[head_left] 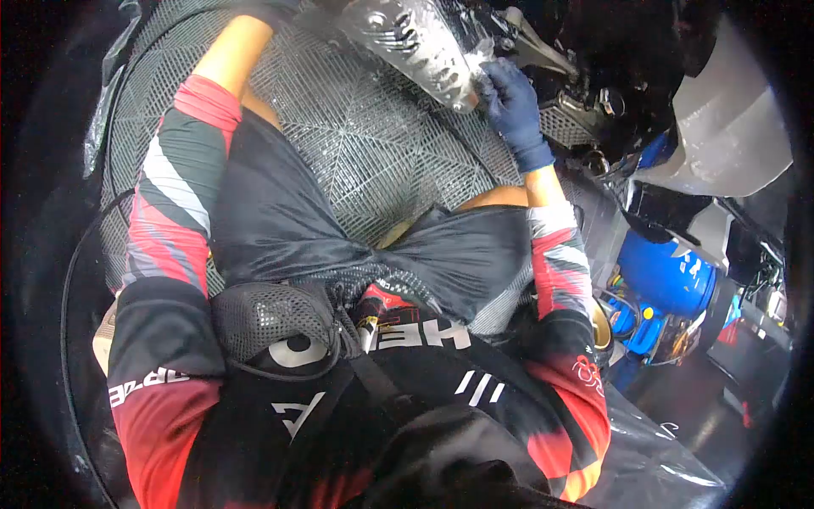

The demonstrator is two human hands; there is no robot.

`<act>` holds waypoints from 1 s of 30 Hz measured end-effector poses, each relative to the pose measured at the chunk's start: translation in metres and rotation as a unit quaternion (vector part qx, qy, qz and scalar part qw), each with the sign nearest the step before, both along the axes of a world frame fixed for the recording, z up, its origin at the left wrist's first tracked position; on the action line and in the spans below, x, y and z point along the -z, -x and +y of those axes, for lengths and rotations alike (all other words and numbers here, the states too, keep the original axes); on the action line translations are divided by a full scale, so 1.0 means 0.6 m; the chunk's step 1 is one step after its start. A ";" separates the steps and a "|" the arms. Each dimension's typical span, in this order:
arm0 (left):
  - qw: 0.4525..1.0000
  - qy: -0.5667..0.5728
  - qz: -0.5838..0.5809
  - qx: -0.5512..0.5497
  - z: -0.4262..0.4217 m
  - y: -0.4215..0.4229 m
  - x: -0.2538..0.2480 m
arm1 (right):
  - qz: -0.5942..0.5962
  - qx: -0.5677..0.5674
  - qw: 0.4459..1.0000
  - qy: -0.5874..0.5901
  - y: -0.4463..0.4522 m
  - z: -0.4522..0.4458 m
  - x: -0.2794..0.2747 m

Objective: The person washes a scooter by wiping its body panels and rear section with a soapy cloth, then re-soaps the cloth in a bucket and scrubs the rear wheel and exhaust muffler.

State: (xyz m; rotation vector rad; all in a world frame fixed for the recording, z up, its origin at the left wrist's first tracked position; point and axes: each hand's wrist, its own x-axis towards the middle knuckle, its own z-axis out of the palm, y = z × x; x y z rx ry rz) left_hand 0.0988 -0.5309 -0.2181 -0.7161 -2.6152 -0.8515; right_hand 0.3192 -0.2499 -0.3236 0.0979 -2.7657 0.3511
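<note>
My right hand (513, 110), in a dark blue glove, is at the upper right with its fingers curled together. Its fingertips touch the end of a shiny metal cover with slots (415, 51), which looks wet or soapy. Something whitish (481, 58) shows at the fingertips; I cannot make out whether it is foam or a cloth. My left hand (275, 10), in a dark glove, reaches to the top edge left of the cover. Its fingers are out of sight.
Dark motorcycle parts (593, 102) and a grey body panel (721, 119) fill the upper right. Below them stands a blue drum (666, 276) beside a small blue container (646, 329). Grey ribbed floor tiles (356, 161) lie under me, and a black hose (66, 339) runs along the left.
</note>
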 end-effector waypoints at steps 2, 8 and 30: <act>0.991 0.101 0.081 -0.019 0.011 0.035 0.049 | 0.052 -0.014 0.998 0.025 0.033 -0.034 -0.022; 0.956 0.033 0.291 0.031 0.025 0.090 0.127 | 0.053 -0.036 0.987 0.149 0.167 -0.195 -0.219; 0.970 0.016 0.238 0.049 0.026 0.084 0.094 | 0.146 0.090 0.971 0.165 0.070 -0.091 -0.017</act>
